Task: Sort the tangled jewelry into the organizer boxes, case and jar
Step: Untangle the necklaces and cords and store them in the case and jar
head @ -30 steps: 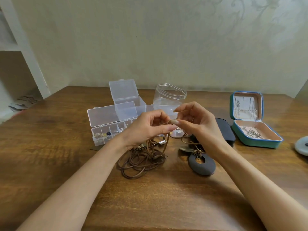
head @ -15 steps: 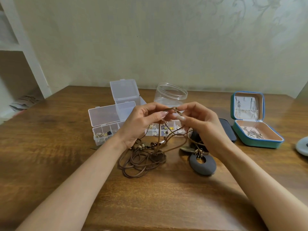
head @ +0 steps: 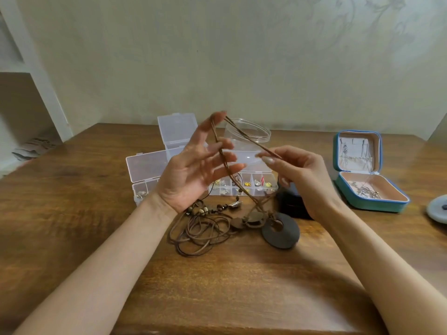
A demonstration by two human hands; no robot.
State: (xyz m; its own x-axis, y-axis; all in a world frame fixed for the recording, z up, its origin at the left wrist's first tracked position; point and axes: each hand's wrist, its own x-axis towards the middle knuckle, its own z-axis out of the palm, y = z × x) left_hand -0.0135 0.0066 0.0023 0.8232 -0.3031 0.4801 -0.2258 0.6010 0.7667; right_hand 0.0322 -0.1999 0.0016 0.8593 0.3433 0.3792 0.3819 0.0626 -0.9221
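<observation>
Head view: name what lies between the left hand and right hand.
In the head view, brown cord strands run from fingertips of the left hand to the pinch of the right hand.

Lifts thin brown cord [head: 249, 136] toward 12 o'clock, now looped over a fingertip of spread-open left hand [head: 191, 170]; draws it toward 3 o'clock, pinched in right hand [head: 302, 180], parting previously touching hands.

Your single head-worn camera looks forward and down over the table [head: 72, 213], close above its near edge, with the jar [head: 256, 139] straight ahead near its far edge.
</observation>
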